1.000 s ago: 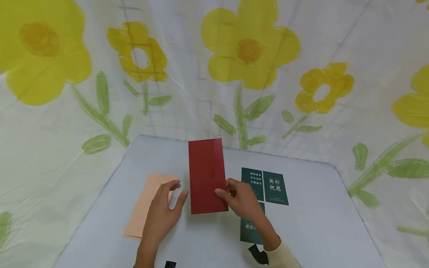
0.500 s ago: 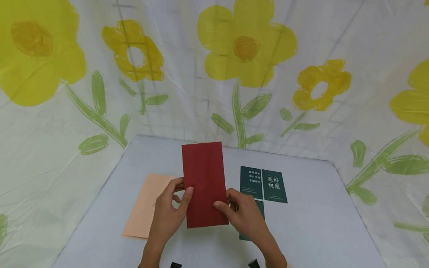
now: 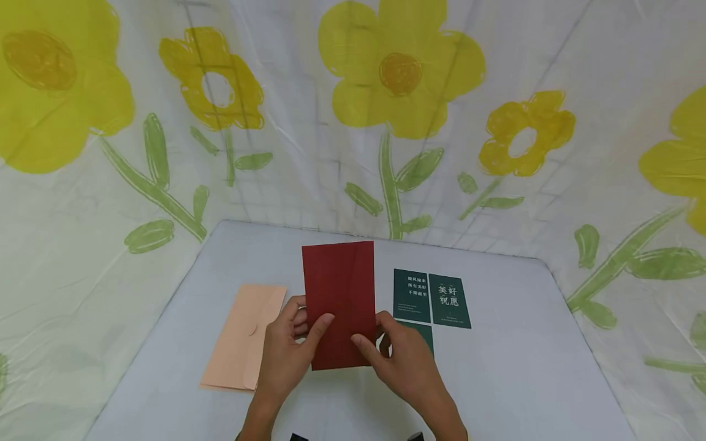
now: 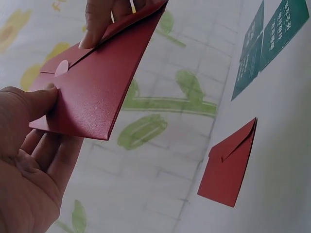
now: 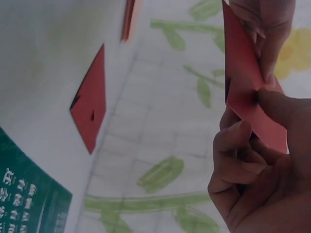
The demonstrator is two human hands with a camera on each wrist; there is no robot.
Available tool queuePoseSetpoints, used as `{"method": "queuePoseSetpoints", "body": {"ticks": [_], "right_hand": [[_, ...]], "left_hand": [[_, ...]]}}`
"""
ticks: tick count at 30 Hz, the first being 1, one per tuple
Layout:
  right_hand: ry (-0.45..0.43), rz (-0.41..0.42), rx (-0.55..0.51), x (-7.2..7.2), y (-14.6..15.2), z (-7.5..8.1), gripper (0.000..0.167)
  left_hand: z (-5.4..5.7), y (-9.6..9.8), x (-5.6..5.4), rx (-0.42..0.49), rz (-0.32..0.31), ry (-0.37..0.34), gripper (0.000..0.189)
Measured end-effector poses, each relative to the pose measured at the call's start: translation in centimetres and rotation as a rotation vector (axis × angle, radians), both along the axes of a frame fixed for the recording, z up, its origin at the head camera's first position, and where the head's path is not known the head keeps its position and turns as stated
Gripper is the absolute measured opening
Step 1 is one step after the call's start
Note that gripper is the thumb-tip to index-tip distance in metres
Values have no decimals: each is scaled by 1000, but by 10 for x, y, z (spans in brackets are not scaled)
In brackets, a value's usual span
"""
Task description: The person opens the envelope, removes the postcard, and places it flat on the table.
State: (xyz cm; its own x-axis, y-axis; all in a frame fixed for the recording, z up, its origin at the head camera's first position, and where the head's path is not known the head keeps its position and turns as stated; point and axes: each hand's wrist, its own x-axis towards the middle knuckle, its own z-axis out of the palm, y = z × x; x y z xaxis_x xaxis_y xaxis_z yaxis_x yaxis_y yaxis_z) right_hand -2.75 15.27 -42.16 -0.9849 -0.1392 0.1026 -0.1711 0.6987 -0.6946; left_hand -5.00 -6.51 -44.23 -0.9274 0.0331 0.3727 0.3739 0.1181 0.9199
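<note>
Lower centre, your left hand (image 3: 288, 348) and right hand (image 3: 405, 358) pinch a red envelope (image 3: 340, 277), probably light and creasable, best held by its sides.

Red envelope (image 4: 92, 107): smooth paper, slight sheen; tabletop (image 3: 524, 367) matt.

We take the held envelope (image 3: 339, 282) as datum, table (image 3: 513, 367) beneath it, left hand (image 3: 285, 355) at its left edge, right hand (image 3: 407, 358) at its right, second envelope (image 3: 239, 343) to its left, cards (image 3: 450, 300) to its right, third envelope (image 4: 226, 179) and backdrop (image 3: 309, 184) behind it.
</note>
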Motion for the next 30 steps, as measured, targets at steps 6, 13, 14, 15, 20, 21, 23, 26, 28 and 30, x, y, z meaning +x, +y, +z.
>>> {"method": "queuePoseSetpoints", "body": {"ticks": [6,13,14,15,20,21,23,26,28,30], "right_hand": [[83,-48,41,1,-3,-1,64],[160,-74,84,1,-3,-2,77],[166,-73,89,1,-2,-2,76],[171,-73,92,1,-2,-2,75],[171,-59,92,0,-1,-1,69],[166,-57,89,0,-1,-1,68],[152,-47,80,1,0,0,65],[124,-24,53,1,2,1,64],[99,1,18,2,4,2,64],[70,29,-16,2,7,2,64]], "left_hand": [[-1,9,3,-28,28,61,28],[1,17,7,-74,25,127,30],[2,18,8,-81,21,133,31],[2,18,8,-86,20,133,30],[2,17,8,-96,8,125,28],[2,17,8,-96,5,121,27],[2,17,7,-89,-5,120,27],[2,16,7,-76,-22,129,27],[2,16,8,-70,-34,135,27],[2,15,8,-67,-37,135,28]]}}
